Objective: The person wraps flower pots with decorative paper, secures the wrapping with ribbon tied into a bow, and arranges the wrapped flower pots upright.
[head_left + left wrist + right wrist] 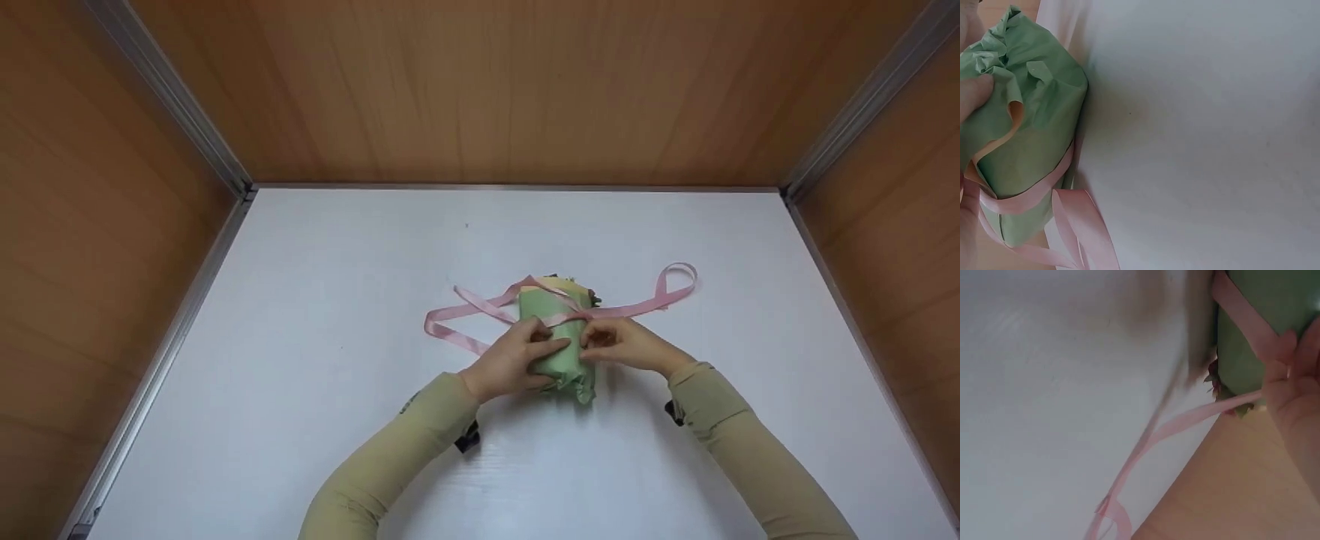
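Your left hand (510, 361) grips the bundle (564, 361) on the table (337, 300), likely light and easily creased, so hold it gently round its middle, while your right hand (628, 344) pinches the probably slippery ribbon (636, 308), short of the fragile-looking leaves (595, 298) beyond.

We take this for a purpose-built work booth, perhaps in a lab or workshop; which, we cannot tell. A plain white work surface (322, 277) fills the lower middle of the head view. Wood-grain panels wall it in: a back panel (480, 90) across the top of the frame, a left panel (90, 225) and a right panel (900, 210). We see grey metal framing (178, 97) at upper left and upper right, joining them.
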`<state>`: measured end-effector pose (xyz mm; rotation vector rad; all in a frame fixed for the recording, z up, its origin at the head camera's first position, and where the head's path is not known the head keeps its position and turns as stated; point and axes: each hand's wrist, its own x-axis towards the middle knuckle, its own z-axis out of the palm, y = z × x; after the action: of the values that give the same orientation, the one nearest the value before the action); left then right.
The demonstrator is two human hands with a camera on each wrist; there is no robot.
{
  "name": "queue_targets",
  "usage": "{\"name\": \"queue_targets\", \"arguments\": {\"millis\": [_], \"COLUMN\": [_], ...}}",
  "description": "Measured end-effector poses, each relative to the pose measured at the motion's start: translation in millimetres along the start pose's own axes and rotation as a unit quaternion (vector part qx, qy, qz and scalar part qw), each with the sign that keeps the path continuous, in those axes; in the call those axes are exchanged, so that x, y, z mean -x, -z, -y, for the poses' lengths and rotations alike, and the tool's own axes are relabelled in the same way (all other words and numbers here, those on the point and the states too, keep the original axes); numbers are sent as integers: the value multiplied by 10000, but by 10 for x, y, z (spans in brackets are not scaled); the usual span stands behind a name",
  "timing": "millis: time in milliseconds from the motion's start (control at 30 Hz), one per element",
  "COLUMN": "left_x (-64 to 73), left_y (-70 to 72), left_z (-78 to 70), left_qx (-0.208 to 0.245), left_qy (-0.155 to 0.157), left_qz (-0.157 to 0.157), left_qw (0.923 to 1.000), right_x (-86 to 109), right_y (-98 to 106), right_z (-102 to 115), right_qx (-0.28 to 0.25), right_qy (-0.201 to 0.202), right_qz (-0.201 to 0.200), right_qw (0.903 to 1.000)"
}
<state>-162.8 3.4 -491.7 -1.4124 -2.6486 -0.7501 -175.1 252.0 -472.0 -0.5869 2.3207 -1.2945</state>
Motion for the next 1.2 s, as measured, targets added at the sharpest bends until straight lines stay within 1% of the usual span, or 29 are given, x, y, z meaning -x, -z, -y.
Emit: {"name": "queue_targets", "arguments": {"millis": [33, 133, 233, 267, 333, 433, 567, 667, 733, 833, 1000, 1067, 1133, 1200], "left_x": [0, 0, -4, -8, -15, -26, -39, -47, -51, -57, -74, -81, -82, -83], "left_y": [0, 12, 22, 26, 25, 26, 33, 43, 43, 32, 9, 7, 10, 10], "left_z": [-1, -7, -13, -16, -19, -23, -23, -29, -35, -46, -54, -55, -56, -53], "left_qx": [11, 89, 162, 181, 192, 196, 192, 217, 251, 239, 160, 217, 273, 293], "left_qy": [15, 113, 204, 230, 240, 245, 290, 345, 377, 355, 292, 318, 349, 372], "left_qz": [0, 54, 99, 120, 125, 175, 250, 258, 258, 250, 232, 253, 270, 272], "left_qw": [10000, 9999, 9996, 9995, 9994, 9994, 9991, 9988, 9986, 9988, 9992, 9989, 9987, 9985], "right_x": [9, -1, -19, -41, -59, -107, -205, -288, -334, -380, -381, -367, -351, -338], "right_y": [37, 152, 252, 279, 319, 345, 339, 318, 301, 272, 309, 361, 400, 423], "right_z": [31, -62, -194, -290, -360, -431, -464, -451, -436, -412, -391, -377, -353, -321], "right_qx": [-2, 134, 516, 642, 885, 1196, 1503, 1721, 1779, 1823, 1849, 1863, 1772, 1770], "right_qy": [-116, -507, -845, -905, -990, -1006, -1038, -1056, -1134, -1321, -1649, -1741, -1930, -1949], "right_qz": [-113, -721, -1320, -1457, -1641, -1833, -1899, -1708, -1464, -982, -246, 102, 513, 847], "right_qw": [9999, 9960, 9863, 9831, 9775, 9706, 9647, 9644, 9665, 9694, 9685, 9669, 9637, 9610]}}
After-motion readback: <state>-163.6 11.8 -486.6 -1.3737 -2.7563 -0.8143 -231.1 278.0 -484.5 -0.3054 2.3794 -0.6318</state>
